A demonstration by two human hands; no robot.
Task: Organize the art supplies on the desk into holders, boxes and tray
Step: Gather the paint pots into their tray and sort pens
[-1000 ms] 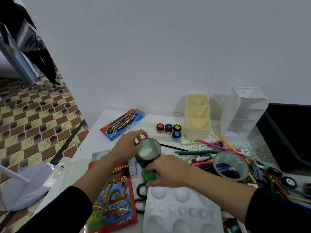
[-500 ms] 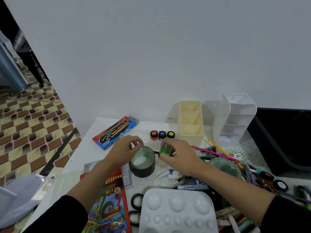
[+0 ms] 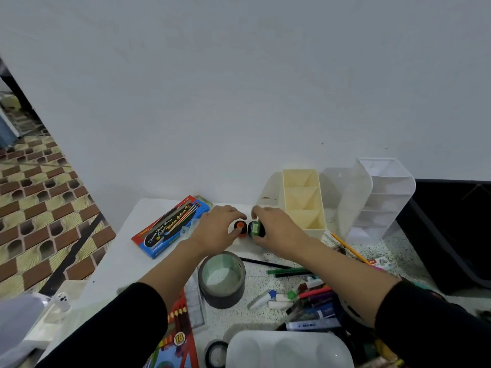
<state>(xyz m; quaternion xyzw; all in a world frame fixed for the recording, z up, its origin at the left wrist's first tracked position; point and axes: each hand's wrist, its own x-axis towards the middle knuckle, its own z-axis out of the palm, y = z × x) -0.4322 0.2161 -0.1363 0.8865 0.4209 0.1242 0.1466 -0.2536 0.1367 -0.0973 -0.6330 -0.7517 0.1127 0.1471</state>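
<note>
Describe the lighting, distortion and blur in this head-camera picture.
Head view: soft, even light, faint shadow beside the cream plastic holder; wide-angle bending tilts the brown tiled floor at left; the left hand holding the small orange-lidded paint pot and the right hand gripping the small green-lidded paint pot look slightly smeared; a glare spot on the white plastic palette.

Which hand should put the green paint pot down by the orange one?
Right, I'd say. The right hand grips the green pot, just beside the orange pot; the left hand is busy holding the orange one.
</note>
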